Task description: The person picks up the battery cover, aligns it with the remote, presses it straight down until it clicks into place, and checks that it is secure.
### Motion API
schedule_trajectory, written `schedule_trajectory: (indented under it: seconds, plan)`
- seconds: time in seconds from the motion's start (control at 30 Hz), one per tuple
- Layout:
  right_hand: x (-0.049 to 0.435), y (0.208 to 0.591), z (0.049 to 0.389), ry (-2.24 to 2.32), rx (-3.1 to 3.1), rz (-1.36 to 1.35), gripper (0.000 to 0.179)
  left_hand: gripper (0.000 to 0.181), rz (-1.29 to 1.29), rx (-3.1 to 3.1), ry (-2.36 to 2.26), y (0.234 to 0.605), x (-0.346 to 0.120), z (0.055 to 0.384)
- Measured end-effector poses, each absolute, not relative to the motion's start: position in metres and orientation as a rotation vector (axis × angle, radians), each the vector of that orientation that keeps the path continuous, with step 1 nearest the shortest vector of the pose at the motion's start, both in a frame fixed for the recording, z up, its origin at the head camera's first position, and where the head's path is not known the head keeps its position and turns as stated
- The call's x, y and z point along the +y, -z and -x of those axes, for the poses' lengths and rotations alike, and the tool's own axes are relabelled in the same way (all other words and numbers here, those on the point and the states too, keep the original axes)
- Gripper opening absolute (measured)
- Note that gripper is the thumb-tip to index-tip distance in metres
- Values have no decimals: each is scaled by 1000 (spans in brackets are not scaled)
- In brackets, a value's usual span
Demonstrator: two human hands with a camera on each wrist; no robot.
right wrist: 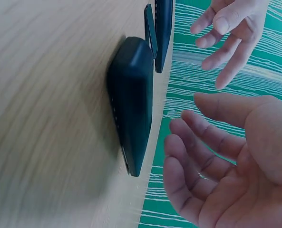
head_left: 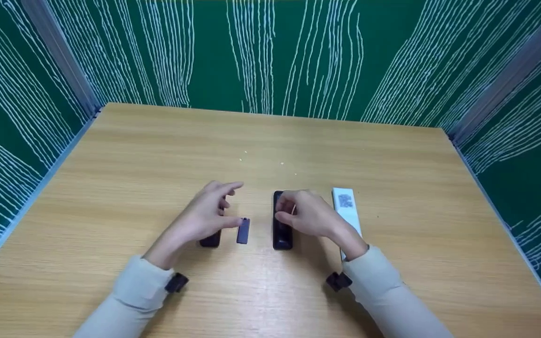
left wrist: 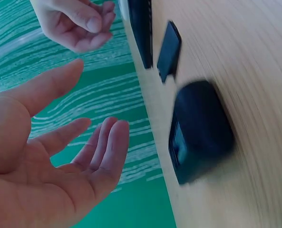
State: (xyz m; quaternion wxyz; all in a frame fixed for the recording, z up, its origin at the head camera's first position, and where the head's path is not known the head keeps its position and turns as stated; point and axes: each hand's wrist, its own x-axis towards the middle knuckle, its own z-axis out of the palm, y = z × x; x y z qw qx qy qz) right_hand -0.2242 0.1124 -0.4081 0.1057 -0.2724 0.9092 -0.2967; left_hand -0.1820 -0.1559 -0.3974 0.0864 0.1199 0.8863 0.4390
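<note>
My left hand (head_left: 204, 211) hovers over a black, rounded, oblong object (head_left: 210, 240), its fingers spread and holding nothing. Most of that object is hidden by the hand in the head view; its blunt end (left wrist: 205, 126) shows in the left wrist view. A small flat dark rectangular piece (head_left: 243, 231) lies by the left thumb tip. My right hand (head_left: 313, 213) is above a second long black object (head_left: 282, 239) with rounded ends. Its loosely bent fingers hold nothing, and in the right wrist view they are apart from the long black object (right wrist: 133, 95).
A long white box (head_left: 344, 199) with a printed square code lies to the right, partly behind the right wrist. Several tiny pale bits (head_left: 282, 163) are scattered further back on the wooden table (head_left: 158, 141). Green, white-streaked panels (head_left: 214, 56) surround the table's back and sides.
</note>
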Motion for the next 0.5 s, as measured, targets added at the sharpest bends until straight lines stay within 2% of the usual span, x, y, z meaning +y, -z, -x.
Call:
schedule_trajectory:
  seconds: [0.5]
  plan:
    - [86,408,228,937,2696,865,18,78,-258,2684,-1370,408,-203,171]
